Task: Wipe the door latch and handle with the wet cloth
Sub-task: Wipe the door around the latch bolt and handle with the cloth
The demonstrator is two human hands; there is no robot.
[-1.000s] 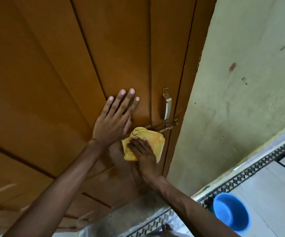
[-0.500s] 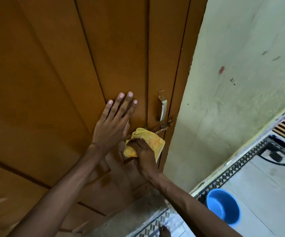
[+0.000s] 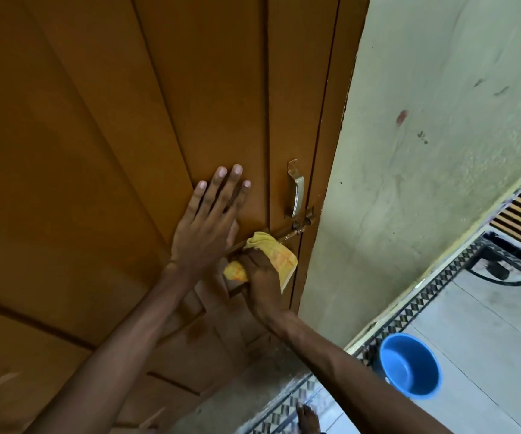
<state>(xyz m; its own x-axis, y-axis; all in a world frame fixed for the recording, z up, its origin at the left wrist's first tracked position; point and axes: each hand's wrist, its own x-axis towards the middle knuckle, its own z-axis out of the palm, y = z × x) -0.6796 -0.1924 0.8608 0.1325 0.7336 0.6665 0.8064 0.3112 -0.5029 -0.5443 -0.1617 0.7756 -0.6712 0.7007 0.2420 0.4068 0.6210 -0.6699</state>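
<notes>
Right hand (image 3: 260, 270) clenched around yellow cloth (image 3: 279, 256) on latch bolt (image 3: 287, 235) running up-right toward handle (image 3: 296, 192), nearer than left hand (image 3: 206, 227), flat open on door (image 3: 96, 151).

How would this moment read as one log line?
left hand flat on door | right hand rubbing cloth on latch | handle untouched

1. The door panel (image 3: 102, 158) above and left of the flat left hand (image 3: 204, 227) is left bare.
2. The latch bolt (image 3: 287, 236) is partly covered by the yellow cloth (image 3: 279, 256) gripped in the right hand (image 3: 260, 277).
3. The handle (image 3: 296, 195) is unobstructed; the gap behind it seems narrow.
4. Rightward passage is blocked by the wall (image 3: 425, 183).
5. The floor is occupied by a blue basin (image 3: 409, 364).
</notes>
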